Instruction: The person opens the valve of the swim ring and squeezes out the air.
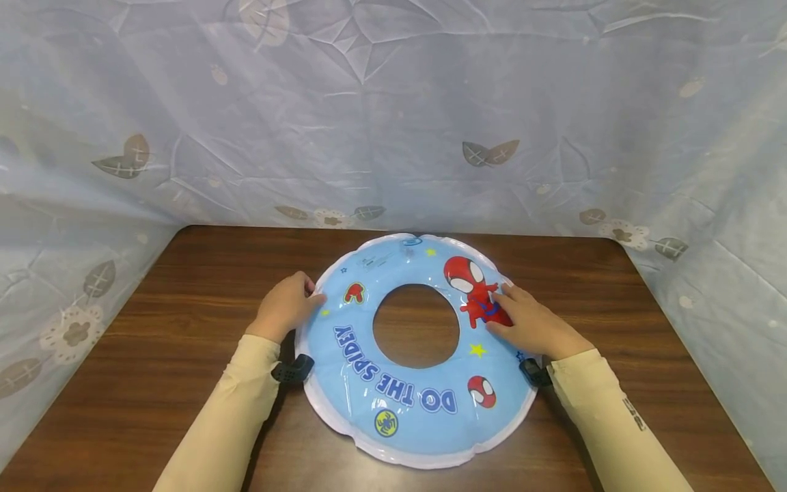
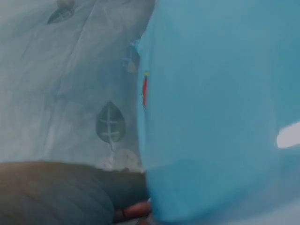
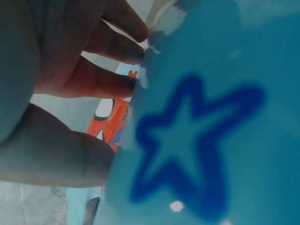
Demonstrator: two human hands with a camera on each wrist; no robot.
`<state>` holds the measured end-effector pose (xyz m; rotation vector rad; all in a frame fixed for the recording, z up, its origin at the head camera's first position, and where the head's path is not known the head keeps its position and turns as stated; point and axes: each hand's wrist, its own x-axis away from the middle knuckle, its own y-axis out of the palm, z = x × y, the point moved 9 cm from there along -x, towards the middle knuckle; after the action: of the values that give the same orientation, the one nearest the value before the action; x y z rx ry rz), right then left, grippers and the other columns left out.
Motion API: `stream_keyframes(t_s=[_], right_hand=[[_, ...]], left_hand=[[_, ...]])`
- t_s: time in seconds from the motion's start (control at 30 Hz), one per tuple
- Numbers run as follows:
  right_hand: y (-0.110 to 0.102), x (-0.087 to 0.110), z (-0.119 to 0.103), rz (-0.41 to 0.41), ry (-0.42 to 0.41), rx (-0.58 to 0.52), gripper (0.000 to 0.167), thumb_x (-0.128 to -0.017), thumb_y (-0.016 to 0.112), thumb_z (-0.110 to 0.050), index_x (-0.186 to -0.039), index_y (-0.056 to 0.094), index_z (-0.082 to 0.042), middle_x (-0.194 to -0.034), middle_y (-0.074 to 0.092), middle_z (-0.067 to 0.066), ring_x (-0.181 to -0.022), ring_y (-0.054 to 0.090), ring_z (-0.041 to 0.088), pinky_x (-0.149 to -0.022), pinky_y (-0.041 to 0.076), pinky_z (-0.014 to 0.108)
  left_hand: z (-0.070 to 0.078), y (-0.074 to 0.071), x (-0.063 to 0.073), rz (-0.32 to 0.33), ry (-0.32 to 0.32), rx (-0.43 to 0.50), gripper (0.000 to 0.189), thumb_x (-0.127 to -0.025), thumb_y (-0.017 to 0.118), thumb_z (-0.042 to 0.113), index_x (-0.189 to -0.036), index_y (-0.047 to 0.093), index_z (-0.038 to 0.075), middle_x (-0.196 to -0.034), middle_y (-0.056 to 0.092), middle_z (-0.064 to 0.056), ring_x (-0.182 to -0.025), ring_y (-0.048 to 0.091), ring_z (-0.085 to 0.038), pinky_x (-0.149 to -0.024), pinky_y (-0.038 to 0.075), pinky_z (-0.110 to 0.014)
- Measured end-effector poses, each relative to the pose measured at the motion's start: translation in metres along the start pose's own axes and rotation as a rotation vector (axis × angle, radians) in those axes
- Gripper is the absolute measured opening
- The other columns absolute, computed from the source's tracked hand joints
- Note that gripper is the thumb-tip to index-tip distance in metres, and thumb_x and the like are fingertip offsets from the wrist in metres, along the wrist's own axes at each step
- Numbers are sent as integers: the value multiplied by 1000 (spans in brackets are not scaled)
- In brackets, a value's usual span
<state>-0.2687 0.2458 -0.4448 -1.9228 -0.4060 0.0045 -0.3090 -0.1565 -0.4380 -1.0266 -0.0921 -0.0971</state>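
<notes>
A light blue inflated swim ring (image 1: 338, 348) with a white rim lies on the table, printed with a red masked cartoon figure, stars and the words "DO THE SPIDEY". At its left edge my left hand (image 1: 285, 307) grips the rim, thumb over the top and fingers bent at the side. Across from it my right hand (image 1: 535, 321) rests on the ring beside the red figure, its fingers fairly straight. Blue vinyl of the ring (image 2: 211, 108) fills much of the left wrist view. In the right wrist view, the fingers (image 3: 105, 84) touch the ring near a dark blue star.
The brown wood-grain table (image 1: 184, 301) has rounded far corners. Pale blue curtain cloth (image 1: 393, 123) with leaf and flower prints hangs behind it and along both sides. A dark wrist device (image 1: 292, 370) on the left arm sits close to the ring's edge.
</notes>
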Motion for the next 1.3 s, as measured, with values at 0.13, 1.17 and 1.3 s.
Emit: stream_keyframes(t_s=[0.13, 1.17, 1.3], right_hand=[[-2, 2, -9, 7, -28, 31, 82, -94, 73, -40, -156, 40, 2, -161, 32, 30, -147, 29, 53, -116, 24, 70], [23, 8, -36, -141, -74, 58, 97, -90, 70, -59, -161, 33, -5, -168, 22, 25, -152, 20, 52, -108, 37, 72], [24, 8, -35, -148, -68, 56, 97, -90, 70, -59, -162, 33, -5, -168, 22, 25, -152, 19, 51, -107, 39, 71]], left_hand=[[31, -1, 7, 0, 152, -99, 52, -98, 71, 31, -136, 57, -2, -130, 57, -26, -116, 56, -42, -97, 51, -59], [77, 58, 44, -309, 285, -341, 111, -81, 78, 66, -163, 31, 8, -169, 16, -27, -153, 18, -51, -115, 22, -74], [76, 60, 42, -307, 282, -352, 112, -80, 77, 67, -163, 30, 9, -169, 16, -27, -154, 17, -51, -115, 22, -75]])
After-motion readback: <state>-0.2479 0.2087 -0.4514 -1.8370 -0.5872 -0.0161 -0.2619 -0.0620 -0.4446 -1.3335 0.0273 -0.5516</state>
